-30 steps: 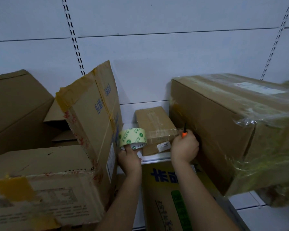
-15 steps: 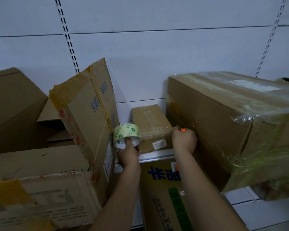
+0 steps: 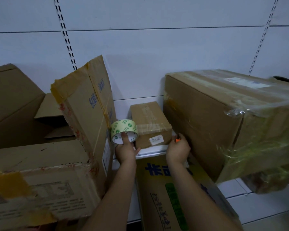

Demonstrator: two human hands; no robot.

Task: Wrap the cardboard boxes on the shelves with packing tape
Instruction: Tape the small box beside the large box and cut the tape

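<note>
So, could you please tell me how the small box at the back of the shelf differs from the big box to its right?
The small box sits wholly on the shelf; the big box overhangs its front edge. The small box carries a single clear tape band and a small white label on its front; the big box is swathed in clear, yellowish film, its label on top. Both are brown cardboard and closed.

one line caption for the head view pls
Left hand holds tape roll beside small box; right hand grips orange cutter.
</note>
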